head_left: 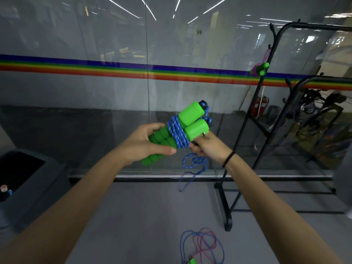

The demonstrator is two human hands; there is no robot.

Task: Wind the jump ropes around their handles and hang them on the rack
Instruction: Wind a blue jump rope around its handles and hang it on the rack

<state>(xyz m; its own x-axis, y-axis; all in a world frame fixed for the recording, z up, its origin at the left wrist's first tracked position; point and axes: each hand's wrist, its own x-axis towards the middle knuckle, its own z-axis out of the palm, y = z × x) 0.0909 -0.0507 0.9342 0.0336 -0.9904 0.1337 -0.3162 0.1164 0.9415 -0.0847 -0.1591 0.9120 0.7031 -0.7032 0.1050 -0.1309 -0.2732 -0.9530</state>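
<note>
Step in hand: winding, late stage. Left hand [144, 143] grips the ribbed ends of the paired green handles [188, 121], fingers and thumb curled round them, held up in front of the glass wall [76, 88]. Blue rope [177, 133] sits in several tight turns round the middle of both handles. Right hand [208, 147] is closed on the rope just below the coil — a short loose tail [193, 164] hangs from it in a loop.

Judgement: a few turns left, then the end needs tucking, or a loop kept free for a hook. Next move calls for steady tension from the right hand while the left holds the handles parallel. Then carry to the rack [223, 208] on the right, where one wound rope [260, 70] already hangs. Another rope [200, 242] lies unwound on the floor — not yet done.
</note>
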